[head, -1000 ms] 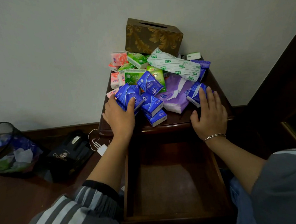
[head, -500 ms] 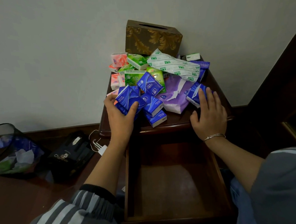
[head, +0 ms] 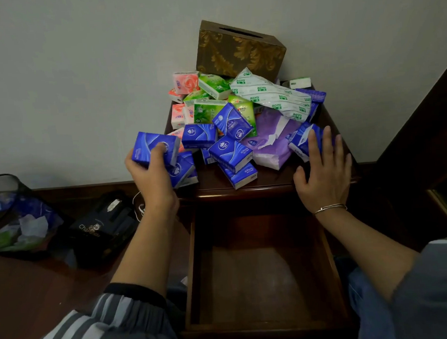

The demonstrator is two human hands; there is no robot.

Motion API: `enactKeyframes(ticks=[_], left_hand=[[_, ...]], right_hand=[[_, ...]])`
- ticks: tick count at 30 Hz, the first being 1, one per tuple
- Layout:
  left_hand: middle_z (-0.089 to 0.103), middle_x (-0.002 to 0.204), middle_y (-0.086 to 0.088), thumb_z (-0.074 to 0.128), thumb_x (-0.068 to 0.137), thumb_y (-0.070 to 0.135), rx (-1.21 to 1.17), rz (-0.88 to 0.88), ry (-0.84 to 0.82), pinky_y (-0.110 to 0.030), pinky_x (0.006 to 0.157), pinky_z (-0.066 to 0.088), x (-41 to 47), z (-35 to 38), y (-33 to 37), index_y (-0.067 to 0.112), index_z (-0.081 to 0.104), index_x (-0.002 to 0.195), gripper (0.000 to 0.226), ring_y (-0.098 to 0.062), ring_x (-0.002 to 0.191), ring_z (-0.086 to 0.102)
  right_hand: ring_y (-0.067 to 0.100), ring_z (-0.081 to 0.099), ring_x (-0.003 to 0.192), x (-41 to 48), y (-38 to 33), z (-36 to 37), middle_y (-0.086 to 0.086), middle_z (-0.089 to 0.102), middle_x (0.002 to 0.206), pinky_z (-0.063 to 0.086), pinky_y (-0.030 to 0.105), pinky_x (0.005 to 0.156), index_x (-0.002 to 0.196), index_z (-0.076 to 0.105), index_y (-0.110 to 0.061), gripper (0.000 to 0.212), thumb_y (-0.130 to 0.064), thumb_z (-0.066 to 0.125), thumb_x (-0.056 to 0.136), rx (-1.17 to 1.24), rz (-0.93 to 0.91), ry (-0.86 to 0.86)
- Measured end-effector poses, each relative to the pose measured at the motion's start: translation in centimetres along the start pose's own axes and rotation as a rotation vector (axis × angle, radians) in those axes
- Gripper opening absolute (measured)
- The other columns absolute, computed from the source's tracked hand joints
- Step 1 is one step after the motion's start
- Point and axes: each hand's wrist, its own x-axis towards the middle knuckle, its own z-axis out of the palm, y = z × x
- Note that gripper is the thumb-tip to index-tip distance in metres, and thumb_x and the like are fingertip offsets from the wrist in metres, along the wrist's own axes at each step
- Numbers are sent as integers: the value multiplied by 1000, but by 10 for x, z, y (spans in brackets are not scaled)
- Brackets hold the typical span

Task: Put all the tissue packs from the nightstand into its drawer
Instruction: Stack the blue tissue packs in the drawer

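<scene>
A heap of several tissue packs, blue, green, pink, purple and white, covers the dark wooden nightstand (head: 268, 185). My left hand (head: 152, 177) grips a blue tissue pack (head: 154, 148), lifted off the left edge of the heap, with more blue packs (head: 182, 172) held or pressed under its palm. My right hand (head: 322, 173) lies flat with straight fingers on another blue pack (head: 303, 139) at the right of the top. Below, the drawer (head: 263, 277) is pulled out with nothing in it.
A brown and gold tissue box (head: 238, 49) stands against the wall behind the heap. On the floor to the left are a black bag (head: 103, 226) and a mesh waste bin (head: 13, 216) with rubbish. Dark furniture stands to the right.
My left hand has closed round a blue pack and lifted it up and to the left, away from the heap. My right hand has stayed on the blue pack at the right.
</scene>
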Motion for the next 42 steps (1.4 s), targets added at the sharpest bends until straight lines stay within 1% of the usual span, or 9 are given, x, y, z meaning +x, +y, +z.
enactKeyframes(ticks=[4, 8, 13, 16, 21, 27, 33, 36, 42], left_hand=[[62, 112, -2, 65, 86, 31, 39, -130, -21, -29, 61, 56, 4, -9, -9, 24, 43, 126, 46, -17, 88, 69], [68, 105, -3, 64, 86, 35, -11, -315, -106, -31, 61, 57, 8, -14, -13, 28, 50, 108, 27, -15, 77, 72], [65, 120, -9, 60, 89, 38, -62, -406, -217, -28, 58, 56, 8, -13, -13, 18, 45, 137, 54, -17, 89, 70], [67, 115, -7, 63, 88, 37, -36, -380, -195, -31, 63, 58, 6, -13, -13, 21, 43, 133, 52, -18, 90, 71], [69, 102, -3, 65, 87, 35, -64, -355, -201, -31, 61, 58, 4, -13, -13, 30, 47, 115, 34, -15, 80, 73], [67, 101, 0, 63, 89, 36, -54, -316, -208, -29, 61, 57, 5, -14, -17, 35, 46, 108, 25, -11, 77, 73], [67, 101, 0, 63, 89, 36, -43, -309, -204, -28, 60, 57, 3, -11, -14, 34, 45, 106, 24, -10, 76, 73], [67, 105, -2, 64, 88, 37, -35, -325, -192, -31, 65, 58, 3, -10, -13, 31, 44, 117, 36, -15, 83, 73], [65, 110, -6, 64, 89, 31, -57, -374, -170, -37, 75, 57, -5, -6, -1, 22, 41, 128, 46, -19, 90, 69]], right_hand=[[30, 7, 145, -2, 12, -5, 5, 6, 159, 13, 64, 109, 150, 7, -28, 72, -41, 37, 85, 45, 31, 48], [31, 15, 143, -10, 18, -20, 10, 20, 156, 15, 67, 108, 145, 31, -17, 62, -39, 38, 87, 274, 37, 169], [30, 34, 132, -14, -38, -35, 13, 46, 141, 25, 54, 108, 126, 55, -14, 49, -41, 50, 85, 263, -295, 236], [35, 37, 133, -14, -83, -33, 12, 42, 144, 32, 50, 105, 133, 51, -18, 54, -44, 54, 85, 209, -279, 102], [35, 24, 140, -21, -103, -18, 11, 30, 152, 30, 47, 108, 143, 37, -22, 59, -41, 53, 90, 89, -146, -105], [37, 29, 136, -18, -103, -14, 12, 36, 147, 27, 44, 112, 139, 41, -19, 51, -25, 55, 90, 45, -146, -97], [44, 52, 114, -23, -108, -10, 17, 53, 134, 50, 48, 92, 129, 55, -15, 51, -11, 69, 80, -56, -181, -6], [44, 56, 110, -24, -107, -9, 15, 58, 129, 52, 49, 88, 125, 60, -14, 53, -5, 74, 74, -84, -238, 51], [42, 55, 112, -25, -114, -36, 16, 59, 127, 44, 49, 99, 118, 65, -11, 38, -1, 65, 80, 288, -195, 117]])
